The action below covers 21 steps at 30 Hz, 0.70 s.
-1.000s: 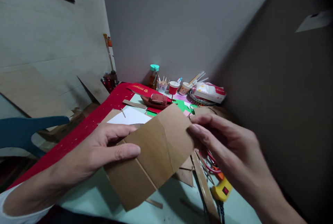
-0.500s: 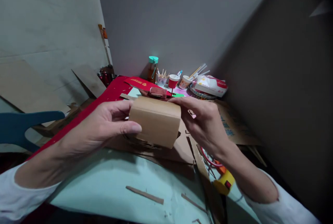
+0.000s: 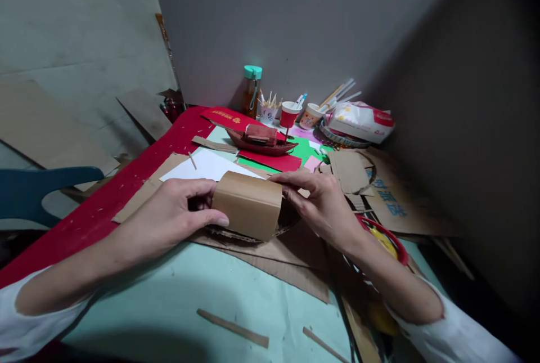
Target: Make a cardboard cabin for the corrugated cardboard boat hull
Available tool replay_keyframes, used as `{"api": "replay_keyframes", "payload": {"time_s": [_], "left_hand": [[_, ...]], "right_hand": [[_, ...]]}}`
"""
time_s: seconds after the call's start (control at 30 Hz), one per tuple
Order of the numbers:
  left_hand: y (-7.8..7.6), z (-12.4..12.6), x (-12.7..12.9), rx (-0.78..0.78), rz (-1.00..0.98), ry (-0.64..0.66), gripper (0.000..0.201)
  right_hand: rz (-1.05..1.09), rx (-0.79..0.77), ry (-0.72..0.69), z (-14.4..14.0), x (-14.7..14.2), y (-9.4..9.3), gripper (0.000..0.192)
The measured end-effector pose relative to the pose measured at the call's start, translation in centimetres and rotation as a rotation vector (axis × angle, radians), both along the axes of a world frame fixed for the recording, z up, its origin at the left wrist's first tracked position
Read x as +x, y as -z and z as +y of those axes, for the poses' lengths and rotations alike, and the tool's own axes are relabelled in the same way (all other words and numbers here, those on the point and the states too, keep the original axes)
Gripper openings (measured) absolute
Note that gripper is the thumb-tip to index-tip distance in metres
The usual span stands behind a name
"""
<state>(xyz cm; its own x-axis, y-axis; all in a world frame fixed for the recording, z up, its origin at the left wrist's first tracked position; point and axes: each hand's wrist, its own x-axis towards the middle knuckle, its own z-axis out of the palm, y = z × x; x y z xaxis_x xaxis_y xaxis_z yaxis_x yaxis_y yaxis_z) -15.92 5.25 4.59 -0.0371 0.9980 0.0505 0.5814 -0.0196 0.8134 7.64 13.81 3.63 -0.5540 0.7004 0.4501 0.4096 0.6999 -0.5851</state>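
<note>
A brown cardboard piece [image 3: 248, 205] is bent into a curved arch over a flat cardboard sheet [image 3: 291, 250] on the pale green table [image 3: 169, 307]. My left hand [image 3: 177, 216] grips its left end, thumb on the front face. My right hand [image 3: 316, 202] holds its right end from above and behind. The arch's lower edge sits close to a round corrugated shape beneath it, mostly hidden.
A small red-brown model boat [image 3: 261, 140] stands behind on coloured paper. Cups with sticks [image 3: 291, 112], a teal-capped bottle [image 3: 251, 90] and a bag [image 3: 363, 121] line the back wall. Red-handled scissors [image 3: 386, 239] lie under my right wrist. Cardboard strips [image 3: 234, 328] lie near the front. A blue chair [image 3: 37, 194] stands at left.
The flat creased cardboard has been curled into an arch between both hands and lowered toward the table. My view has tilted down, showing more of the table.
</note>
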Motion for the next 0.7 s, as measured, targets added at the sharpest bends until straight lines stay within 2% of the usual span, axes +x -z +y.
{"api": "replay_keyframes", "payload": {"time_s": [0.27,0.5,0.7], "left_hand": [[0.2,-0.9,-0.2,0.239,0.252,-0.011,0.032],[0.3,-1.1,-0.3,0.308,0.320,-0.060,0.036],[0.6,-1.2,-0.3,0.361,0.431,-0.113,0.030]], "right_hand": [[0.003,0.048,-0.040,-0.1,-0.1,0.4,0.033],[0.024,0.046,-0.033,0.1,-0.1,0.9,0.027],[-0.005,0.084,-0.041,0.0,-0.2,1.1,0.033]]}}
